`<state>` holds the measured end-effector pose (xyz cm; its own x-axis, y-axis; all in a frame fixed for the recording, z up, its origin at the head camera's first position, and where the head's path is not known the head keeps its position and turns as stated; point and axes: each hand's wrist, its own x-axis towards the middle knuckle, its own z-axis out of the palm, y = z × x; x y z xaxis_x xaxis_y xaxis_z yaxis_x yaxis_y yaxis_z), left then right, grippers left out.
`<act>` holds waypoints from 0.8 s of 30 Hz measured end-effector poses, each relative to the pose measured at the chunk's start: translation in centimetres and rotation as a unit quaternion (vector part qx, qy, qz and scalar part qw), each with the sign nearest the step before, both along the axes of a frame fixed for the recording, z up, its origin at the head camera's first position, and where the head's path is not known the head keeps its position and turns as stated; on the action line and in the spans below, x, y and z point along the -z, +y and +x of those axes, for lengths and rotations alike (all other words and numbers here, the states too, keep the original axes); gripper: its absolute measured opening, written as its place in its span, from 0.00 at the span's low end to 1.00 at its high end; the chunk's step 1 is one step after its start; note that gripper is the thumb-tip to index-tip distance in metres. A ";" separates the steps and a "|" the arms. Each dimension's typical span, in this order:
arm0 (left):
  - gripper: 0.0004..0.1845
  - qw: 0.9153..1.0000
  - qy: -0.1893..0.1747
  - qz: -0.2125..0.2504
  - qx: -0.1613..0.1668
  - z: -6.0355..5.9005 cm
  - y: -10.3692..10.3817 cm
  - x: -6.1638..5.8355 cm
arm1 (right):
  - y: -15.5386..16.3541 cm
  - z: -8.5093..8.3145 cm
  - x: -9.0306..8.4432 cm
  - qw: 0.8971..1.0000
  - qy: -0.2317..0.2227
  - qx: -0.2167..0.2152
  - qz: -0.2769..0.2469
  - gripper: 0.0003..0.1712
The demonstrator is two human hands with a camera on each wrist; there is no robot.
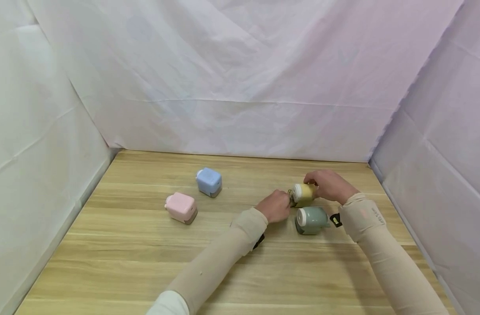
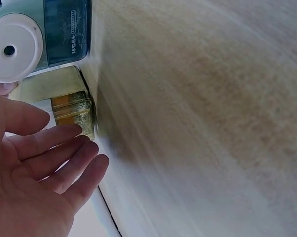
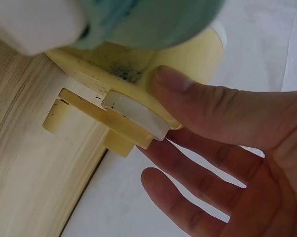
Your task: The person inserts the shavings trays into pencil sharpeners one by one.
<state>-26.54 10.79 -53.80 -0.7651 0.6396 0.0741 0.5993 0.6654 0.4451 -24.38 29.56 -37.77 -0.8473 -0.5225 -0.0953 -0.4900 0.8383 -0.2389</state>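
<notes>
Yellow sharpener's [image 3: 138,64] crank [image 3: 96,118], right wrist only

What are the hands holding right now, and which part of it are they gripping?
The right hand holds the yellow sharpener by its body, thumb near the crank end. The left hand sits at its other end with fingers nearly straight, gripping nothing.

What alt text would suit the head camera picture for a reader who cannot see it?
Two hands, left and right, meet at a yellow pencil sharpener on a wooden table, a green sharpener just before it. Pink and blue sharpeners stand apart to the left.
</notes>
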 end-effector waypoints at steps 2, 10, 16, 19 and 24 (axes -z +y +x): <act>0.18 1.000 -0.003 -0.006 -0.004 0.1 0.0 0.0 | 0.0 0.0 0.0 1.000 -0.001 0.000 0.000 0.16; 0.09 0.999 -0.036 -0.007 -0.007 1.0 -0.1 -1.4 | 0.1 -0.1 0.2 1.000 -0.005 -0.001 -0.004 0.16; 0.07 0.999 -0.030 -0.021 0.011 1.7 -0.5 -2.8 | -0.2 -0.1 0.2 1.000 -0.008 0.002 -0.005 0.16; 0.08 0.999 -0.030 -0.009 0.014 2.5 -1.0 -4.2 | -0.3 -0.1 0.2 1.000 -0.004 0.005 0.000 0.16; 0.09 0.999 -0.044 -0.002 0.008 3.8 -2.1 -6.8 | -0.6 0.3 0.2 1.000 -0.001 0.012 0.011 0.16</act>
